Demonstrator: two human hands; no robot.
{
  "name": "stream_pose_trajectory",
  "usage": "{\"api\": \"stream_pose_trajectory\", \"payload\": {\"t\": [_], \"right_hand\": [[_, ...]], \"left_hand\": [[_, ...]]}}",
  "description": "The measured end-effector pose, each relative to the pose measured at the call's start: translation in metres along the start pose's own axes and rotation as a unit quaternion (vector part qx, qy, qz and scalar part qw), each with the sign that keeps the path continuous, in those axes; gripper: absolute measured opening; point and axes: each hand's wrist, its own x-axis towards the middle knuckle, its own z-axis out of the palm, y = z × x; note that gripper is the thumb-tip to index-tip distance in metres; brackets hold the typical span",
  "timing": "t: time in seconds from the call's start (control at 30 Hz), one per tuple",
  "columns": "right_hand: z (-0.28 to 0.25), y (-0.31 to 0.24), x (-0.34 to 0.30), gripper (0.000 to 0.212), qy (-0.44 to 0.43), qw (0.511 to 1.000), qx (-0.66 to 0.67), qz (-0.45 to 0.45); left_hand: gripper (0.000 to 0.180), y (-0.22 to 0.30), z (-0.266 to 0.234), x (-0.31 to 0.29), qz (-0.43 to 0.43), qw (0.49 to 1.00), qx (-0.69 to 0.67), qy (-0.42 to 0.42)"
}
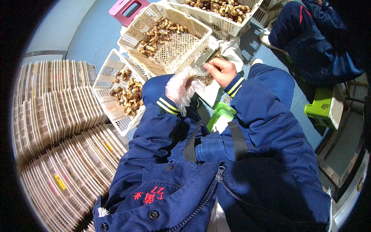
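At the bottom of the frame a navy jacket (154,174) fills the view, its sleeves running up to striped cuffs. Above its zip, around the centre, a bright green object (224,110) with a white surface shows between the legs.

Just above the centre the two hands meet. The left hand (178,89) wears a loose clear plastic glove; its fingers bend inward toward the right hand, but the crumpled film hides how tightly they close, and whether they grip anything cannot be told. The right hand (221,72) is bare, its fingers curled, thumb and forefinger brought close together at the glove's edge; whatever lies between the tips is too small to make out.

Under and beside the hands lie dark crumbly scraps (207,79), with a white bag (233,54) just beyond. Left of the hands, a white crate (102,83) holds brown-capped mushrooms (129,96). Behind it, at upper centre, a larger crate (181,45) has more mushrooms gathered mainly along its left and far sides, its mesh bottom partly bare. Farther off, at the top edge, another crate (228,28) is heaped with them, and a pink stool (119,10) stands at upper left.
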Motion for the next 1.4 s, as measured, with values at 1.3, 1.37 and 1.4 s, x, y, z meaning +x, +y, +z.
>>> {"api": "stream_pose_trajectory", "payload": {"t": [1.3, 1.37, 1.4], "right_hand": [[0.001, -0.006, -0.001, 0.013, -0.025, 1.000, 0.005, 0.005], [0.005, -0.009, -0.002, 0.013, -0.032, 0.995, 0.046, -0.078], [0.006, -0.010, -0.004, 0.013, -0.040, 0.995, 0.036, -0.080]], "left_hand": [[0.047, -0.014, -0.016, -0.006, -0.188, 0.969, -0.141, -0.069], [0.048, -0.018, -0.016, -0.006, -0.181, 0.960, -0.195, -0.085], [0.048, -0.019, -0.016, -0.007, -0.174, 0.959, -0.204, -0.095]]}}
